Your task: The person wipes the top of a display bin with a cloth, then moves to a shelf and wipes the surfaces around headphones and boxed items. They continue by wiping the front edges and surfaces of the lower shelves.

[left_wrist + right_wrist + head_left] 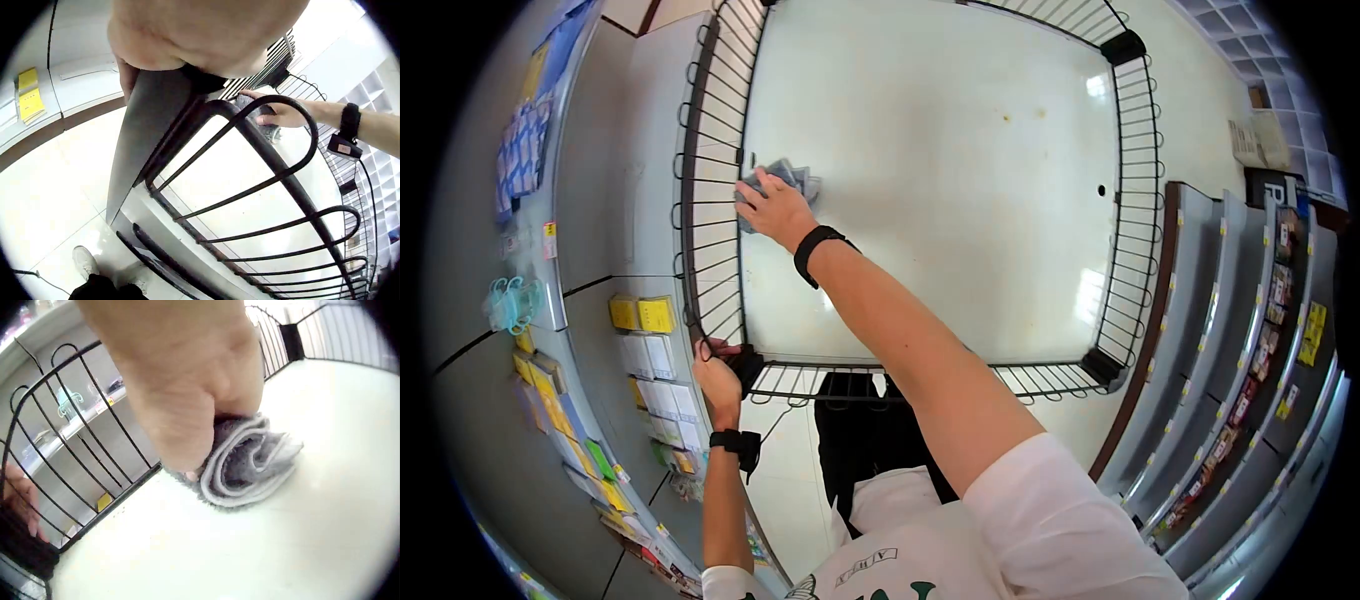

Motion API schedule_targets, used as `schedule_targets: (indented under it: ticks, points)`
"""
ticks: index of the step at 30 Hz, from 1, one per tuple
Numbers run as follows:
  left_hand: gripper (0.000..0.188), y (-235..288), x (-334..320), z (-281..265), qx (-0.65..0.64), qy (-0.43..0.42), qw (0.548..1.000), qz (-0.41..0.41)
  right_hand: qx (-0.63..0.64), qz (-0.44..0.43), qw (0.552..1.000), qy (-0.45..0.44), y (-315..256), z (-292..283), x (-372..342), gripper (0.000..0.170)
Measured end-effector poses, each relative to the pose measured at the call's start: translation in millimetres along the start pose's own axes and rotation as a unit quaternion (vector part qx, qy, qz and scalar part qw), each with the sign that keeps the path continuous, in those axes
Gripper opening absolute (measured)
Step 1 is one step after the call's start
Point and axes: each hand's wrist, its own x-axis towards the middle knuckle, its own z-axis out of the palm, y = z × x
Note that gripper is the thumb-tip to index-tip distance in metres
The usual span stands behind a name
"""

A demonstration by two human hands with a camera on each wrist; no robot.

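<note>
A folded grey cloth (808, 184) lies against the white panel (940, 200) inside a black wire frame, close to its left side. My right hand (778, 212) holds it from above, fingers spread over it and the thumb at its side; the left wrist view also shows this hand (281, 114) on the cloth (270, 130). In the right wrist view the cloth's layered folds (250, 469) stick out beside the palm (187, 412). My left hand (718, 380) grips the frame's near left corner (746, 368); its fingertips are partly hidden.
Wire sides (1138, 190) with looped tops surround the white panel. Shelves with yellow packs (640, 314) stand on the left, and stocked shelves (1240, 380) on the right. A face-mask-like pale blue item (513, 303) hangs at the left. A dark cable (369, 206) trails from the right wrist.
</note>
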Motion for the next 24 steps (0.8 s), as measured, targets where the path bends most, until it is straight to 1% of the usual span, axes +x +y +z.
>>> schedule_targets:
  ticks: [1, 2, 3, 4, 5, 6, 7, 8, 9, 10, 11, 12, 13, 14, 15, 16, 17, 18, 19, 20, 22, 24]
  points:
    - [0.049, -3.4, 1.5, -3.7, 0.003, -0.002, 1.000, 0.000, 0.034, 0.004, 0.995, 0.093, 4.9, 10.4, -5.1, 0.048]
    - [0.049, -3.9, 2.5, -3.9, 0.005, -0.004, 1.000, 0.002, 0.032, 0.010, 0.996, 0.086, 12.0, 15.6, -13.9, 0.048]
    - [0.049, -3.5, 2.1, -4.2, 0.017, -0.002, 1.000, 0.004, 0.104, -0.001, 0.982, 0.160, 23.5, 20.0, -21.6, 0.046]
    - [0.049, 0.5, 0.8, -1.7, 0.003, 0.002, 1.000, 0.001, 0.175, -0.009, 0.957, 0.232, 36.1, 21.2, -31.9, 0.044]
    - [0.049, 4.0, -1.2, -1.0, 0.002, 0.000, 1.000, -0.001, 0.174, -0.014, 0.940, 0.292, 54.1, 23.6, -44.2, 0.042]
    - [0.049, 5.3, -2.5, -0.8, 0.002, -0.001, 1.000, -0.004, 0.175, -0.003, 0.941, 0.290, 72.8, 22.6, -56.1, 0.046]
    - [0.049, 1.3, 0.8, -2.0, -0.002, -0.003, 1.000, -0.013, 0.225, 0.008, 0.942, 0.250, 98.6, 9.1, -75.9, 0.054]
    - [0.049, 1.8, -0.2, -2.2, -0.001, -0.008, 1.000, -0.014, 0.234, 0.035, 0.936, 0.261, 124.8, 10.8, -101.4, 0.062]
    - [0.047, 4.7, -2.0, -2.3, -0.003, -0.006, 1.000, -0.014, 0.269, 0.033, 0.928, 0.257, 161.1, 12.5, -123.1, 0.068]
    - [0.046, 6.6, -2.6, -1.7, -0.006, -0.002, 1.000, -0.012, 0.286, 0.124, 0.925, 0.219, 184.1, 6.2, -156.3, 0.069]
    - [0.046, 4.8, -1.0, -3.0, -0.003, -0.008, 1.000, -0.015, 0.244, 0.181, 0.928, 0.214, 212.0, 5.0, -184.3, 0.069]
    - [0.046, 1.9, 0.4, -3.4, -0.004, -0.012, 1.000, -0.018, 0.203, 0.246, 0.920, 0.226, 234.9, 18.3, -219.1, 0.071]
    - [0.046, -1.0, 1.8, -3.6, -0.011, -0.011, 1.000, -0.016, 0.192, 0.341, 0.896, 0.210, 256.5, 29.0, -253.8, 0.076]
    - [0.046, -2.3, 1.7, -4.1, -0.016, -0.009, 1.000, -0.015, 0.148, 0.388, 0.887, 0.203, 277.4, 44.7, -291.3, 0.077]
    - [0.046, -3.2, 0.6, -4.1, -0.020, -0.010, 1.000, -0.004, 0.144, 0.451, 0.860, 0.192, 286.9, 52.6, -327.2, 0.076]
    - [0.046, -3.8, 0.8, -2.9, -0.020, -0.009, 1.000, -0.005, 0.129, 0.488, 0.842, 0.193, 296.5, 65.0, -360.3, 0.076]
    - [0.045, -5.9, 1.2, -3.5, -0.010, -0.012, 1.000, -0.004, 0.148, 0.540, 0.812, 0.165, 289.4, 51.8, -377.8, 0.077]
    - [0.045, -7.8, 2.0, -5.3, 0.000, -0.012, 1.000, -0.002, 0.122, 0.561, 0.801, 0.170, 286.9, 63.6, -395.6, 0.077]
    - [0.044, -10.4, 3.9, -4.3, -0.014, -0.003, 1.000, -0.006, 0.062, 0.573, 0.796, 0.183, 279.3, 80.4, -403.6, 0.076]
    - [0.048, -12.3, 3.4, -6.3, 0.002, -0.016, 1.000, 0.016, 0.043, 0.610, 0.769, 0.186, 266.8, 74.7, -389.2, 0.072]
    - [0.049, -0.3, -0.8, -4.8, 0.021, -0.020, 1.000, 0.003, -0.043, 0.681, 0.710, 0.174, 255.6, 84.5, -343.1, 0.069]
    - [0.050, 1.9, -2.5, -3.3, 0.015, -0.015, 1.000, 0.003, -0.080, 0.664, 0.713, 0.208, 234.6, 97.7, -287.9, 0.067]
